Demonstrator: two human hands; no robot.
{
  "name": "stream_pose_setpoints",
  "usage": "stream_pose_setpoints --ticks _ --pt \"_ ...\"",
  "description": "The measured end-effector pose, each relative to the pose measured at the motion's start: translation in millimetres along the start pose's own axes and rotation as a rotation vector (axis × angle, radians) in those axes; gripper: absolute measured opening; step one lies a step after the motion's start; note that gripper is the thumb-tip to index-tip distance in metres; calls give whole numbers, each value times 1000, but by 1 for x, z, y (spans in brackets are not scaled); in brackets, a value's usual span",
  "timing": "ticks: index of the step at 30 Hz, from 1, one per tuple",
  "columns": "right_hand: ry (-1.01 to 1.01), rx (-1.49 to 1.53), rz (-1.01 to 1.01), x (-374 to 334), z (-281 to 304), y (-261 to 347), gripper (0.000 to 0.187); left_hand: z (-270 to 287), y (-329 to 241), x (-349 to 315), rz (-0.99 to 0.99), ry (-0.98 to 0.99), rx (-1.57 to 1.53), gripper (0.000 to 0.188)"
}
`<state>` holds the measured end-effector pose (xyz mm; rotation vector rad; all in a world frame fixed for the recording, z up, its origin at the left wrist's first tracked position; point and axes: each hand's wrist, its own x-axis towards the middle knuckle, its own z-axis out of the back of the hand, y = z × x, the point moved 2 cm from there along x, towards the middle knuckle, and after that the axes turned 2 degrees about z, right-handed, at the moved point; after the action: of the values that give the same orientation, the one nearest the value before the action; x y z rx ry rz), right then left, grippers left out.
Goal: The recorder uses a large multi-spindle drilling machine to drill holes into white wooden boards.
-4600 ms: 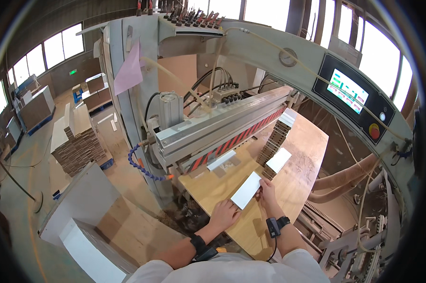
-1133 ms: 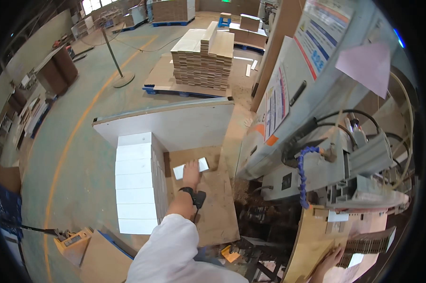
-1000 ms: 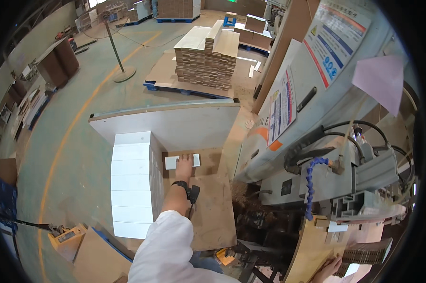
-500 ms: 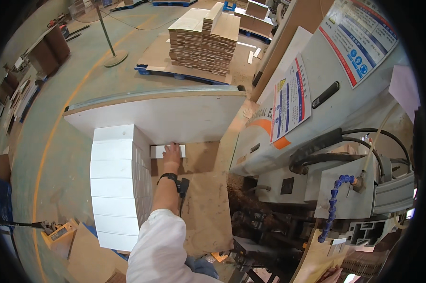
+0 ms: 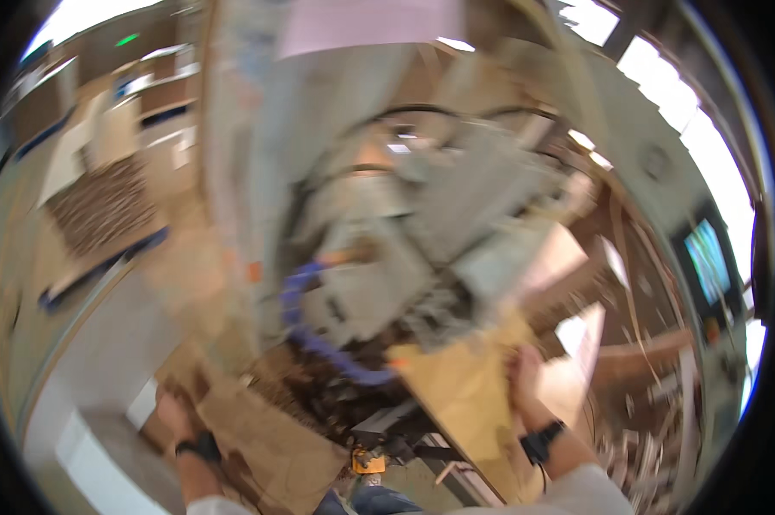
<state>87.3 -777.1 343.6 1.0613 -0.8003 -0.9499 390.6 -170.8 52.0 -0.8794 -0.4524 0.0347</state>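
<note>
My left hand [image 5: 174, 414] is low on the left, next to a small white board [image 5: 142, 403] on a brown sheet [image 5: 276, 433]. Motion blur hides whether its fingers grip the board. A stack of white boards [image 5: 91, 459] stands just left of it. On the right, my right hand [image 5: 527, 379] is by the edge of a yellowish work surface [image 5: 456, 399], beside a pale pinkish panel [image 5: 568, 369]. Its fingers are smeared, and I cannot tell whether they hold anything. Both wrists wear a dark band.
A grey machine [image 5: 379, 275] with a blue segmented hose [image 5: 294, 313] fills the middle, between my hands. An upright white panel [image 5: 104, 343] rises at left. Farther back, a stack of boards [image 5: 104, 206] sits on a blue pallet [image 5: 104, 270]. A screen [image 5: 707, 262] is at right.
The view has swung right, bringing the machine to the middle and my right hand and forearm fully into sight. My left hand remains by the small white board, now blurred.
</note>
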Motion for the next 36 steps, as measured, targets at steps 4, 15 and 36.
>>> stream_pose_setpoints --ticks 4,15,36 --pt "-42 51 65 9 34 -12 20 -84 -156 -62 89 103 -70 16" --pt "-54 178 106 13 130 47 21 -16 -466 -200 -289 656 -884 13" --pt "-200 304 21 120 218 -28 38 -65 -583 -258 -1114 750 -279 31"
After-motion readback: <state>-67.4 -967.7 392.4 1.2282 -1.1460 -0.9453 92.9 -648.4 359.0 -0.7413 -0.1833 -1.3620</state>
